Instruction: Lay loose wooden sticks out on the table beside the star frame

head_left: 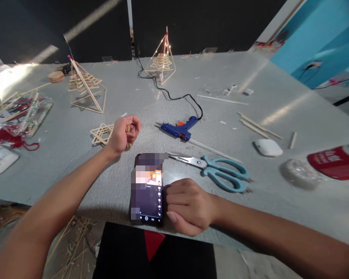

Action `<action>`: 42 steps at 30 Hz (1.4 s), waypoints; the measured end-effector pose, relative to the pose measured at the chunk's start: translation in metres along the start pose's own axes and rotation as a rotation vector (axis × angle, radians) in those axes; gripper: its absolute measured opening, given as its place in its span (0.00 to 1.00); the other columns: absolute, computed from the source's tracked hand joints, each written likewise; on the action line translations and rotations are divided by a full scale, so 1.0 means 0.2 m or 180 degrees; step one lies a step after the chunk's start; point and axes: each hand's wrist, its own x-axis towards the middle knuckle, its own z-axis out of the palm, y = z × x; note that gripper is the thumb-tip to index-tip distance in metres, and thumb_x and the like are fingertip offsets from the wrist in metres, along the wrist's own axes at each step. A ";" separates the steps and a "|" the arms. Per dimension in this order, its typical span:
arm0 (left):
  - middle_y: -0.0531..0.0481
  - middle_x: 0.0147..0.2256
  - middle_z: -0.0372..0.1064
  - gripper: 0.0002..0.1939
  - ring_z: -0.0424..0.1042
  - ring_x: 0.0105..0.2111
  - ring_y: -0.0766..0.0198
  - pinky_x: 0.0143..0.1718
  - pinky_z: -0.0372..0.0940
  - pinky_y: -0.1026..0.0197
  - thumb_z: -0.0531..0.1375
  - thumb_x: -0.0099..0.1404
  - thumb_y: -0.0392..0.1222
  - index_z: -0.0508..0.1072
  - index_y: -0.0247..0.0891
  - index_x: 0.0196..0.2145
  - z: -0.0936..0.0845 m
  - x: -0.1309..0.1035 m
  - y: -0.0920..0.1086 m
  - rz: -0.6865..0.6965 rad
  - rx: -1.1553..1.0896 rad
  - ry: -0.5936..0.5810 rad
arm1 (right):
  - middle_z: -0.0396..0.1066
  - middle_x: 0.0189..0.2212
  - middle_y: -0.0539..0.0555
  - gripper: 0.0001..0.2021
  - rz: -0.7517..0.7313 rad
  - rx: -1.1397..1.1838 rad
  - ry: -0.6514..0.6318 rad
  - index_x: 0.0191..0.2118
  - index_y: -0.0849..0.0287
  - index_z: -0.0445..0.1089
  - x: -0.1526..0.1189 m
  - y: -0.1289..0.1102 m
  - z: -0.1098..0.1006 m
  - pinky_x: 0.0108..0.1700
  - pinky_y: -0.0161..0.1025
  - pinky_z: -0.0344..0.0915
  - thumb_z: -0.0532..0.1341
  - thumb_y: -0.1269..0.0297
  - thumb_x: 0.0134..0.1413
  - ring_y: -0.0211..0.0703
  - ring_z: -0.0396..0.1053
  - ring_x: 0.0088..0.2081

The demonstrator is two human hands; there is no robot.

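My left hand (123, 133), curled into a loose fist, rests over the right side of a star-shaped frame of thin wooden sticks (100, 135). It covers part of the frame, and I see nothing held in it. My right hand (189, 207) is a closed fist on the table, just right of a lit smartphone (151, 201); no object shows in it. The phone lies face up with part of its screen blurred out. Above the right hand lie scissors with light-blue handles (221, 168), blades pointing left. Beyond them is a blue glue gun (180, 130) with a glue stick in its back.
Two stick pyramids stand farther back, one plain (87, 87) and one lit (163, 62). A black cable (174, 97) runs to the glue gun. Plastic-bagged supplies (26, 112) lie left. Loose sticks (258, 126), a white case (268, 147) and a red-labelled container (334, 162) are right.
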 end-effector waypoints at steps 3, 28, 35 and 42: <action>0.61 0.15 0.41 0.14 0.38 0.15 0.71 0.18 0.38 0.64 0.52 0.60 0.52 0.65 0.40 0.25 0.00 0.00 0.00 -0.0003 -0.0001 0.0007 | 0.55 0.17 0.45 0.17 0.0008 -0.0001 0.0033 0.20 0.53 0.52 0.00 0.00 0.00 0.24 0.42 0.47 0.52 0.72 0.61 0.38 0.50 0.20; 0.61 0.15 0.41 0.14 0.38 0.16 0.72 0.18 0.37 0.64 0.53 0.61 0.52 0.65 0.40 0.25 0.00 -0.01 -0.01 0.0045 0.0002 -0.0016 | 0.64 0.19 0.45 0.14 0.0085 -0.0023 -0.0015 0.38 0.58 0.71 -0.01 0.00 0.00 0.23 0.42 0.53 0.48 0.69 0.65 0.39 0.57 0.19; 0.61 0.15 0.41 0.13 0.38 0.16 0.71 0.18 0.37 0.64 0.52 0.62 0.50 0.65 0.40 0.25 0.00 -0.01 -0.01 0.0084 -0.0039 -0.0037 | 0.67 0.19 0.46 0.13 0.0160 -0.0137 -0.0021 0.43 0.62 0.72 0.00 0.00 0.01 0.23 0.40 0.55 0.49 0.70 0.67 0.38 0.60 0.19; 0.61 0.15 0.41 0.14 0.38 0.16 0.72 0.18 0.37 0.64 0.53 0.61 0.51 0.65 0.40 0.25 0.00 -0.01 -0.01 0.0044 -0.0047 -0.0035 | 0.71 0.23 0.49 0.15 0.0366 -0.0126 0.0131 0.46 0.64 0.72 0.00 -0.01 -0.01 0.25 0.38 0.59 0.48 0.73 0.67 0.38 0.64 0.21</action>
